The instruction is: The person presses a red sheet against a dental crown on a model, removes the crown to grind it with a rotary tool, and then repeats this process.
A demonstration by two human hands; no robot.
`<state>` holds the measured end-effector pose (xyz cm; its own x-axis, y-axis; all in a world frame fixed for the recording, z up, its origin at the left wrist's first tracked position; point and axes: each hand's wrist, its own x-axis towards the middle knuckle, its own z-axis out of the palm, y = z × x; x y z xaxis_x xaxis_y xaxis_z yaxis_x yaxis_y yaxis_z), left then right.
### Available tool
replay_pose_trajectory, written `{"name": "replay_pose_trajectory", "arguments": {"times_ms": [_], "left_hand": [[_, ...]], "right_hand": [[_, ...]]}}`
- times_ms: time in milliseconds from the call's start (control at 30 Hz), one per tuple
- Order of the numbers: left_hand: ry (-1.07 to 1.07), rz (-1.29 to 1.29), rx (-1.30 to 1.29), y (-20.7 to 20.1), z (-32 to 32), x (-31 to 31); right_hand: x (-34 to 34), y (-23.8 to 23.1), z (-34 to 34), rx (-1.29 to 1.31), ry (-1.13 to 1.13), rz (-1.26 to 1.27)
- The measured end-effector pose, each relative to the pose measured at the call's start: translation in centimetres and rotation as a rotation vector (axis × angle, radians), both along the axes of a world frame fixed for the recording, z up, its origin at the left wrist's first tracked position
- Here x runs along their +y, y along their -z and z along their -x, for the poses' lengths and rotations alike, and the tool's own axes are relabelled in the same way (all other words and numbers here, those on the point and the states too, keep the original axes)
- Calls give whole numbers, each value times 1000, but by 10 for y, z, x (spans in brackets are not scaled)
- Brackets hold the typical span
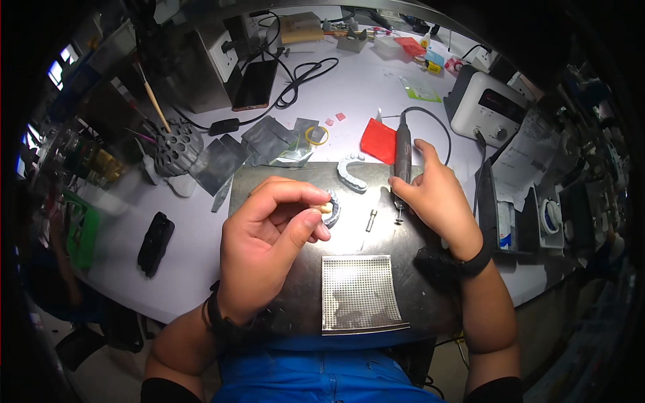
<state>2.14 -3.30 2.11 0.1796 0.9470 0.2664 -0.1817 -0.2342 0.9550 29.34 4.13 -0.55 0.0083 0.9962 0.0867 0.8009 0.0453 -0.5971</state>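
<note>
My left hand (272, 232) is closed in a pinch on a small cream-coloured dental crown (326, 209), partly covered by the fingertips. Just behind those fingers a grey dental model (334, 213) shows in part. My right hand (433, 195) has thumb and forefinger spread beside a dark rotary handpiece (403, 151); the thumb tip overlaps its body, while the forefinger stands off it. At the handpiece's near end is a small disc bit. A metal bur or collet-like piece (371, 220) lies between the hands, and a grey arch model (351, 174) lies farther back.
Nearest me is a perforated metal plate (359, 292) on the dark work board (295, 302). A red packet (378, 141) lies behind the handpiece, whose cord runs toward a white control unit (489, 107). On the left are a grey bur holder (178, 148), a black case (156, 244) and a phone (255, 85).
</note>
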Motion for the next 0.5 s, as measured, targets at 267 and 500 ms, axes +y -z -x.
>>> {"name": "replay_pose_trajectory", "arguments": {"times_ms": [267, 500], "left_hand": [[57, 8, 70, 10, 0, -1], [115, -33, 135, 10, 6, 0]], "right_hand": [[-36, -41, 32, 642, -591, -218], [-41, -38, 41, 590, -747, -216]]}}
